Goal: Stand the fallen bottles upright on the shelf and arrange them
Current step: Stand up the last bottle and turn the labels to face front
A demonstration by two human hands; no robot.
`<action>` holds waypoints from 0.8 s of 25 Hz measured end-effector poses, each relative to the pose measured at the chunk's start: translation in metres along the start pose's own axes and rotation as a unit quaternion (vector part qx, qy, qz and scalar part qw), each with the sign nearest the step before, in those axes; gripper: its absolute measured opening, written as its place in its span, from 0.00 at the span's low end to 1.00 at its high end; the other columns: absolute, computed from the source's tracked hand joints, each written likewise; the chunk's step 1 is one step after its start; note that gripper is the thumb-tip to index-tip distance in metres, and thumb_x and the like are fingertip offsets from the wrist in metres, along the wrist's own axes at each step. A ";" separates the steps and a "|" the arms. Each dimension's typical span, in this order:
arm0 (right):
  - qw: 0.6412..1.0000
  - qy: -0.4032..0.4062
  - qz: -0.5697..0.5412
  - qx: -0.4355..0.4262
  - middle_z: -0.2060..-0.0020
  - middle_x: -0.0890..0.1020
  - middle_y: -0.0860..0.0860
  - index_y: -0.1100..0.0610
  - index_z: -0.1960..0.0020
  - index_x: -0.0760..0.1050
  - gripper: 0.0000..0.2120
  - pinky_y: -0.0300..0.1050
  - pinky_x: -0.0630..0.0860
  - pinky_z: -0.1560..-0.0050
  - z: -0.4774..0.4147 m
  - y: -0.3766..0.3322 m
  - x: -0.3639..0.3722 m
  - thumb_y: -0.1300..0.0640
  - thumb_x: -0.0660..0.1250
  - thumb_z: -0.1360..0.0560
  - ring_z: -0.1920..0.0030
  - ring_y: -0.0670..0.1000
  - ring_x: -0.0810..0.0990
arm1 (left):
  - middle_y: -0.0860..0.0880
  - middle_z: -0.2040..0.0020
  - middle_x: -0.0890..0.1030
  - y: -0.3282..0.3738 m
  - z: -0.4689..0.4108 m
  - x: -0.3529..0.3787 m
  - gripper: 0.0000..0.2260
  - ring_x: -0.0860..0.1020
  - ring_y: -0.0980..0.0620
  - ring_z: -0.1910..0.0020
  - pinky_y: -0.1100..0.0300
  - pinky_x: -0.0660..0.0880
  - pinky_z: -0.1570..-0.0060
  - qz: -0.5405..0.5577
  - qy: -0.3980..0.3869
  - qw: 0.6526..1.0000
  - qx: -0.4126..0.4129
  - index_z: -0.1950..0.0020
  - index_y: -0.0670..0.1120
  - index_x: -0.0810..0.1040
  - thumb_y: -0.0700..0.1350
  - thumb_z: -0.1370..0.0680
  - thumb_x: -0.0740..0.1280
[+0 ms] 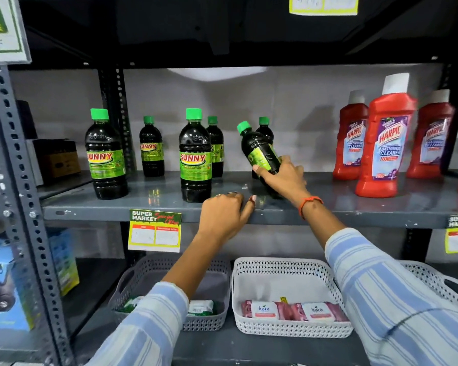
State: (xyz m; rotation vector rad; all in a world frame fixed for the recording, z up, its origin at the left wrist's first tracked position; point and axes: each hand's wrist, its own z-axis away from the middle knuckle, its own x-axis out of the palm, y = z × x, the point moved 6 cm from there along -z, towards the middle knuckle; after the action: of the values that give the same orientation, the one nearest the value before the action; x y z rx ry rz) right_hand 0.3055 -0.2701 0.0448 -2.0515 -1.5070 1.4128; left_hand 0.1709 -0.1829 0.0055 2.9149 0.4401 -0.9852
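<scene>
Dark bottles with green caps and green Sunny labels stand on the grey shelf [154, 204]. Two large ones [105, 154] [195, 157] are upright near the front. Smaller ones [151, 147] [215, 146] stand upright behind them. My right hand [284, 178] grips another small dark bottle [259, 151] by its lower half; it tilts to the left, its base near the shelf. One more small bottle [265, 129] stands just behind it, partly hidden. My left hand [225, 215] rests on the shelf's front edge, fingers curled, holding nothing.
Three red Harpic bottles [386, 143] stand at the right of the shelf. A price tag [155, 229] hangs from the front edge. Below are a grey basket [214, 283] and a white basket [288, 270] with packets. A perforated upright [19, 165] stands at left.
</scene>
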 end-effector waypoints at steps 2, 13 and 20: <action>0.996 -0.005 -0.083 0.028 0.40 0.76 0.56 0.58 0.36 0.64 0.31 0.58 0.68 0.35 0.000 0.010 0.004 0.39 0.67 0.29 0.34 0.59 0.67 | 0.46 0.69 0.80 0.002 0.002 0.001 0.24 0.78 0.43 0.70 0.60 0.58 0.74 0.007 0.026 0.999 0.020 0.68 0.46 0.73 0.57 0.21 0.50; 0.994 0.020 -0.096 0.041 0.37 0.74 0.58 0.61 0.33 0.65 0.44 0.53 0.72 0.36 -0.010 0.021 0.002 0.45 0.79 0.41 0.36 0.58 0.72 | 0.47 0.71 0.79 -0.002 0.009 0.003 0.22 0.76 0.46 0.74 0.60 0.63 0.74 -0.004 0.107 0.993 0.046 0.68 0.44 0.75 0.55 0.21 0.53; 0.982 -0.048 -0.172 0.068 0.48 0.83 0.55 0.55 0.45 0.78 0.38 0.49 0.80 0.43 -0.016 0.028 0.018 0.40 0.81 0.51 0.45 0.54 0.82 | 0.46 0.71 0.79 -0.002 0.009 0.005 0.22 0.77 0.44 0.73 0.59 0.67 0.74 0.002 0.116 0.992 0.042 0.67 0.44 0.75 0.54 0.21 0.53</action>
State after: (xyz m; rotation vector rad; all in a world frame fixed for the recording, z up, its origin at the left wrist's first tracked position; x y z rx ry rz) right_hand 0.3356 -0.2624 0.0243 -1.5723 -1.6546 1.4452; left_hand 0.1686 -0.1804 -0.0045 3.1185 0.4092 -0.6805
